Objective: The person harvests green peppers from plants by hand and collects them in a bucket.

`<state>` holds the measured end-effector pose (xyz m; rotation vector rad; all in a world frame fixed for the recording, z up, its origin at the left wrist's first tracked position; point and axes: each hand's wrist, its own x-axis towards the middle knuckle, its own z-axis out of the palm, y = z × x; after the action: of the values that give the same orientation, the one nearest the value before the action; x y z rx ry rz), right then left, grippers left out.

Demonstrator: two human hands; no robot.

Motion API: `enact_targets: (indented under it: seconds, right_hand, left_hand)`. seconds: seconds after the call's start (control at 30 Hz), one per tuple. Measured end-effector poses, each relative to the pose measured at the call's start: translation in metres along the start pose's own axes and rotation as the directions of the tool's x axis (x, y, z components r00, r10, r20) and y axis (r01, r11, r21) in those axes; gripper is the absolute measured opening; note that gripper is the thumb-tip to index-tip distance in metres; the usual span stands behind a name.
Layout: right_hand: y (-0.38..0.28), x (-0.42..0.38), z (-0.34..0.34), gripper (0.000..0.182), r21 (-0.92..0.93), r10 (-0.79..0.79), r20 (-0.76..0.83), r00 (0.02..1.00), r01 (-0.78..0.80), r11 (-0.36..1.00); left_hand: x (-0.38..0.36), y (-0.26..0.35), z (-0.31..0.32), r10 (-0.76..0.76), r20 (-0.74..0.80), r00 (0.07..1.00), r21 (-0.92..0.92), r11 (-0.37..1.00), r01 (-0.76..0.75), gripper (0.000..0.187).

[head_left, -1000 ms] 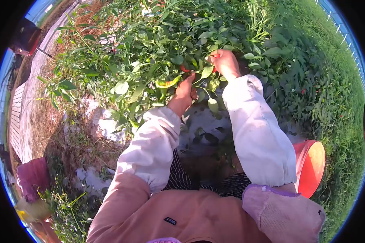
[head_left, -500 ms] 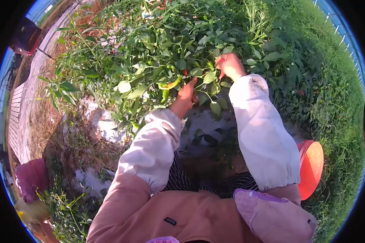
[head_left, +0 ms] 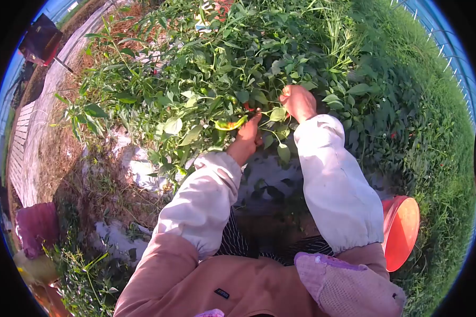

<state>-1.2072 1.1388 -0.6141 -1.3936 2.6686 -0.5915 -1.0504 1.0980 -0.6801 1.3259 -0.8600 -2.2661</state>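
Note:
Leafy pepper plants [head_left: 206,74] spread in front of me. Among the leaves, my left hand [head_left: 245,140] has its fingers curled at a small red chili pepper [head_left: 248,107], partly hidden by foliage. Just left of those fingers hangs a green chili pepper [head_left: 230,124] with an orange-red patch. My right hand [head_left: 300,103] is closed like a fist among the stems, a little farther away and to the right. A bit of red shows under its fingers, apparently a red chili pepper, mostly covered by the hand.
An orange-red bucket [head_left: 402,232] stands tilted by my right elbow. Dark mulch film [head_left: 269,171] covers soil below the plants. Tall grass [head_left: 439,174] lines the right side. At lower left are a purple cloth-like item [head_left: 37,230] and part of another person.
The view has shifted, so the plants sit lower and more to the right. My right hand has drawn slightly left and nearer; my left hand stays by the red chili pepper.

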Motion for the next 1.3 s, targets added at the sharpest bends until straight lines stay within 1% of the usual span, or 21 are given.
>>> enact_targets:
  seconds: [0.1, 0.13, 0.27, 0.3, 0.4, 0.47, 0.53, 0.57, 0.63, 0.7, 0.83, 0.9, 0.93, 1.0, 1.03, 1.07, 1.1, 1.17, 1.2, 1.27, 1.3]
  right_hand:
    - [-0.009, -0.011, -0.044, 0.024, -0.003, 0.025, 0.058, 0.998, -0.025, 1.0]
    - [-0.004, -0.015, -0.046, 0.026, 0.147, -0.002, 0.025, 1.0, -0.002, 0.989]
    - [0.003, -0.044, -0.044, 0.022, 0.247, -0.159, 0.094, 0.983, 0.132, 0.96]
    - [0.001, -0.056, -0.049, 0.023, 0.102, -0.186, 0.093, 0.978, 0.176, 0.979]
    - [0.003, -0.088, -0.047, 0.021, -0.046, -0.232, 0.115, 0.966, 0.238, 0.97]
    - [-0.003, -0.108, -0.047, 0.018, 0.226, -0.184, 0.322, 0.929, 0.113, 0.968]
    - [-0.009, -0.12, -0.038, 0.02, 0.178, -0.26, 0.328, 0.908, 0.211, 0.961]
    - [-0.009, -0.121, -0.038, 0.021, 0.291, -0.245, 0.424, 0.872, 0.125, 0.948]
    - [-0.012, -0.121, -0.044, 0.021, 0.395, -0.244, 0.518, 0.82, 0.024, 0.919]
    - [-0.009, -0.12, -0.05, 0.022, 0.613, -0.202, 0.643, 0.739, -0.338, 0.715]
    - [0.004, -0.117, -0.048, 0.025, 0.647, -0.225, 0.688, 0.69, -0.443, 0.621]
    - [0.003, -0.125, -0.024, 0.028, 0.611, -0.232, 0.481, 0.845, -0.134, 0.78]
    - [0.004, -0.13, -0.017, 0.028, 0.612, -0.232, 0.483, 0.844, -0.137, 0.779]
    - [0.004, -0.14, -0.008, 0.027, 0.084, -0.329, 0.22, 0.918, 0.319, 0.944]
    - [-0.001, -0.143, -0.011, 0.025, 0.017, -0.378, 0.242, 0.894, 0.386, 0.922]
    - [-0.005, -0.145, -0.011, 0.025, 0.019, -0.377, 0.241, 0.894, 0.384, 0.923]
    - [-0.009, -0.146, -0.012, 0.024, 0.32, -0.343, 0.297, 0.891, 0.246, 0.915]
    - [-0.026, -0.14, -0.036, 0.021, 0.688, -0.207, 0.581, 0.787, -0.338, 0.642]
    - [-0.023, -0.14, -0.034, 0.021, 0.688, -0.206, 0.581, 0.787, -0.339, 0.641]
    - [-0.014, -0.138, -0.028, 0.015, 0.757, -0.376, 0.652, 0.658, -0.54, 0.367]
    - [-0.019, -0.139, -0.048, 0.015, 0.574, -0.378, 0.797, 0.471, -0.786, 0.23]
  left_hand:
    - [-0.009, 0.007, 0.008, -0.065, -0.016, 0.998, -0.039, 0.997, 0.064, 0.022]
    - [-0.008, 0.006, 0.011, -0.072, -0.015, 0.997, -0.089, 0.994, 0.071, 0.023]
    - [0.013, -0.005, -0.006, -0.034, 0.405, 0.914, -0.234, 0.962, 0.14, 0.027]
    - [-0.016, 0.009, 0.012, -0.036, 0.207, 0.978, -0.206, 0.975, 0.08, 0.03]
    - [-0.014, 0.016, 0.015, -0.065, 0.231, 0.971, -0.3, 0.944, 0.135, 0.036]
    - [-0.009, 0.014, 0.013, -0.048, 0.376, 0.925, -0.458, 0.858, 0.23, 0.035]
    - [-0.002, 0.016, 0.011, -0.023, 0.396, 0.918, -0.484, 0.845, 0.23, 0.031]
    - [0.0, 0.016, 0.006, -0.039, 0.323, 0.946, -0.385, 0.907, 0.169, 0.03]
    - [0.018, 0.008, -0.008, 0.05, 0.504, 0.862, -0.497, 0.833, 0.243, 0.03]
    - [0.024, 0.003, -0.013, 0.136, 0.645, 0.752, -0.564, 0.749, 0.349, 0.03]
    - [0.026, 0.007, -0.011, 0.041, 0.51, 0.859, -0.491, 0.834, 0.252, 0.028]
    - [0.015, 0.013, -0.006, 0.008, 0.505, 0.863, -0.479, 0.835, 0.272, 0.028]
    - [0.011, 0.013, -0.005, 0.001, 0.511, 0.86, -0.498, 0.816, 0.295, 0.028]
    - [0.032, 0.001, -0.008, 0.082, 0.384, 0.92, -0.518, 0.844, 0.141, 0.026]
    - [0.035, 0.0, -0.021, 0.239, 0.765, 0.598, -0.545, 0.735, 0.403, 0.024]
    - [0.042, 0.004, -0.027, 0.129, 0.658, 0.742, -0.486, 0.826, 0.287, 0.022]
    - [0.038, 0.01, -0.027, 0.064, 0.678, 0.732, -0.445, 0.828, 0.34, 0.022]
    - [0.022, 0.022, -0.025, -0.053, 0.669, 0.741, -0.336, 0.868, 0.365, 0.025]
    - [0.025, 0.023, -0.029, -0.055, 0.669, 0.741, -0.334, 0.869, 0.366, 0.025]
    - [0.035, 0.029, -0.034, -0.033, 0.64, 0.767, -0.424, 0.818, 0.389, 0.026]
    - [0.032, 0.032, -0.033, -0.056, 0.554, 0.83, -0.422, 0.841, 0.339, 0.025]
